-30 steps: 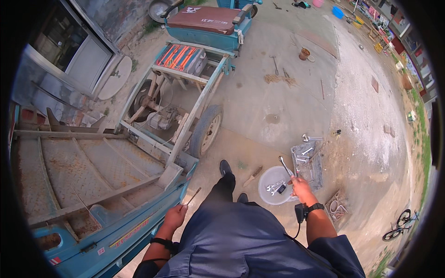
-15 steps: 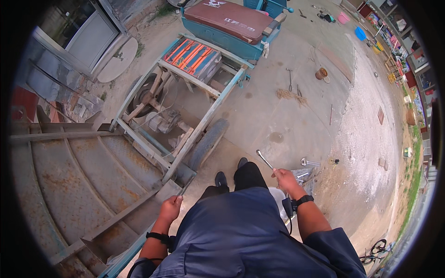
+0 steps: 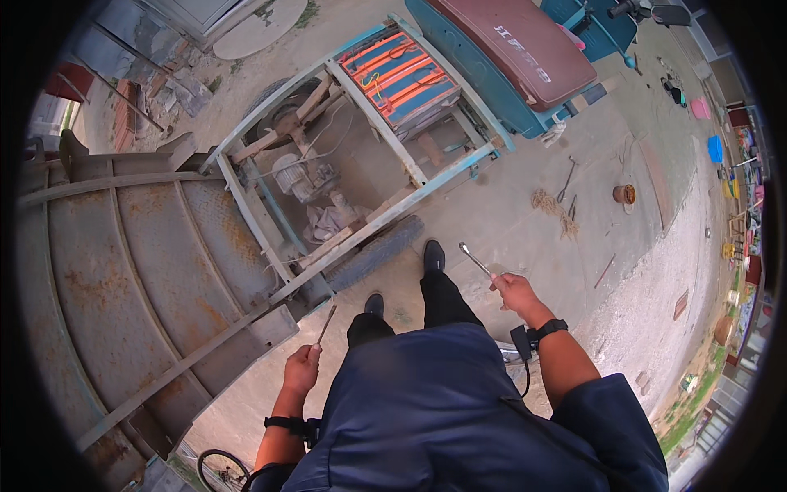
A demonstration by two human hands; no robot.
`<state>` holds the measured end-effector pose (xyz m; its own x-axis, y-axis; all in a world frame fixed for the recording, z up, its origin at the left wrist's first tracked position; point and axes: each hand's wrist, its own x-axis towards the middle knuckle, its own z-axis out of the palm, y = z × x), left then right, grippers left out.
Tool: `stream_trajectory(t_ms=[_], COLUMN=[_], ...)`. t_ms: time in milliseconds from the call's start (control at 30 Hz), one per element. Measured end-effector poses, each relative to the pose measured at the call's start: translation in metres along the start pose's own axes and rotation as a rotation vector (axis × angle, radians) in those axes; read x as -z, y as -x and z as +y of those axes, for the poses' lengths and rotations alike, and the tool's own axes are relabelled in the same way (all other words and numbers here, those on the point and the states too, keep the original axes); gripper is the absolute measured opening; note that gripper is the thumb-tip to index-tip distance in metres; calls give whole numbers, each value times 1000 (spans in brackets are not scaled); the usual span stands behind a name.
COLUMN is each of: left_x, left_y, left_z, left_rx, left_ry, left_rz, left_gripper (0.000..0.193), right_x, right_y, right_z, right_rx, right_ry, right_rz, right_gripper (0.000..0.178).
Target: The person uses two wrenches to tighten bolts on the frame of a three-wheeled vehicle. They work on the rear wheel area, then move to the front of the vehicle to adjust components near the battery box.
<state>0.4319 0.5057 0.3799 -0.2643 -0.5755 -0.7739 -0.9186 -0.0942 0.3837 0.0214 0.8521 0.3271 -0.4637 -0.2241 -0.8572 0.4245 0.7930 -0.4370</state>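
Note:
My right hand [image 3: 518, 297] is closed round the handle of a shiny metal wrench [image 3: 474, 259], its rounded head pointing forward and left. In my left hand [image 3: 302, 367] is a thin dark metal rod-like tool [image 3: 327, 323], held upward; its exact kind cannot be made out. Both hands are in front of my body, apart from any other thing. Ahead to the left stands the bare pale-blue vehicle frame [image 3: 370, 220], with a motor [image 3: 303, 177] at its axle and orange-strapped batteries [image 3: 402, 75] inside it.
A rusty ribbed metal cargo bed [image 3: 123, 254] stands on the left, close to my left hand. Beyond the frame is a maroon seat [image 3: 525, 57]. A tire [image 3: 377, 252] lies near my feet. Farther right on the ground are loose tools [image 3: 566, 184] and a rusty can [image 3: 625, 194].
My view has turned right and I have stepped nearer the frame. The left-hand tool now shows clearly above my fist. Both hands keep their hold.

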Motion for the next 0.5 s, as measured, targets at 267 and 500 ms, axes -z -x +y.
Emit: stream_trajectory(t_ms=[267, 500], left_x=[-37, -28], left_y=[5, -41], left_z=[27, 23], left_rx=[23, 43], left_ry=[-5, 59], left_rz=[128, 243], left_gripper=[33, 29], right_x=[77, 30], right_y=[-71, -94], right_z=[-71, -140], right_rx=[36, 138], right_ry=[217, 361], right_rz=[37, -26], right_gripper=[46, 47])
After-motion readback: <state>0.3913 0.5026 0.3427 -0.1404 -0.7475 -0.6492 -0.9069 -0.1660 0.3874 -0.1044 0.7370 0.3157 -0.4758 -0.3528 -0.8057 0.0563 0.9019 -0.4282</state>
